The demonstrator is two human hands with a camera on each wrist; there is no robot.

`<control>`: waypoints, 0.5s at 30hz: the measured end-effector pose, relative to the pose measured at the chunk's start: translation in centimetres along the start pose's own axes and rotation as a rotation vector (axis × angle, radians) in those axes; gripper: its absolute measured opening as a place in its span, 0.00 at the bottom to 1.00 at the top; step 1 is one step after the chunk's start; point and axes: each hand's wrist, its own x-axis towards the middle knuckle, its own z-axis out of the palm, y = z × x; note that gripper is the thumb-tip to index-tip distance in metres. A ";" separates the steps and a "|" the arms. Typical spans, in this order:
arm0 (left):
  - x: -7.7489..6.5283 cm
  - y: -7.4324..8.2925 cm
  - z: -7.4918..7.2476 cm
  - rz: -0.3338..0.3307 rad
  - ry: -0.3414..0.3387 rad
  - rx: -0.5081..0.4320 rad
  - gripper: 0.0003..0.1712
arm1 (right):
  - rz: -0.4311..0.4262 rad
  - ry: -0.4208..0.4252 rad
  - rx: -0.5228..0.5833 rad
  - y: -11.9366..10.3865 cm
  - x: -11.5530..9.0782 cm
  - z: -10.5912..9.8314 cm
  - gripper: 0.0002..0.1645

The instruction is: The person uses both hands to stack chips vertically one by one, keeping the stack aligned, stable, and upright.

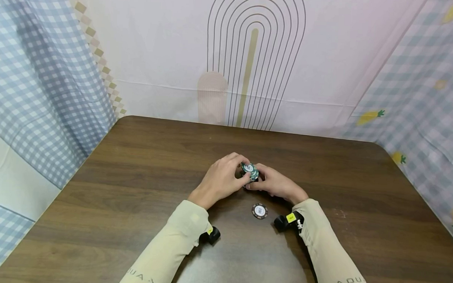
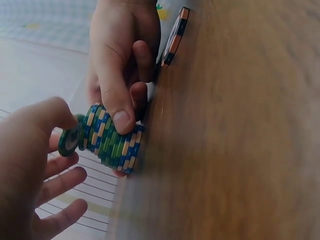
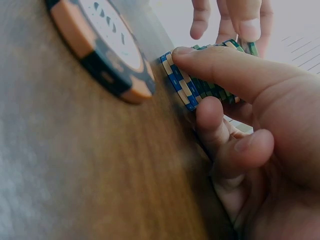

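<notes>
A stack of poker chips point(image 2: 111, 145), blue-and-cream and green ones, stands on the table point(image 1: 134, 221). My right hand point(image 1: 279, 186) holds its side, the thumb on one side and fingers around the other. At the top of the stack my left hand point(image 1: 222, 175) pinches a green poker chip point(image 2: 70, 141) between thumb and index finger. This chip tilts slightly off the stack in the left wrist view; the other left fingers are spread. Nearer to me, a black-and-orange poker chip point(image 1: 259, 211) marked 100 lies flat on the wood.
Wrist cameras on black straps point(image 1: 283, 222) sit under both forearms, close to the tabletop. A white patterned cloth point(image 1: 158, 51) hangs behind the table's far edge. Checked cloths point(image 1: 45, 68) hang at the left and right sides.
</notes>
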 end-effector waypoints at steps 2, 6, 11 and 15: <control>0.0 -0.1 0.0 -0.002 0.000 -0.022 0.13 | -0.010 -0.002 -0.007 0.0 0.0 0.0 0.20; -0.1 -0.4 -0.1 0.000 -0.010 -0.041 0.12 | -0.017 0.003 -0.007 0.1 0.1 0.0 0.19; -0.2 -0.7 0.0 0.006 -0.027 -0.051 0.11 | -0.018 0.004 0.007 0.1 0.0 0.0 0.20; -0.2 -0.8 -0.1 -0.003 -0.039 -0.048 0.12 | -0.013 -0.005 0.016 0.1 0.1 0.0 0.21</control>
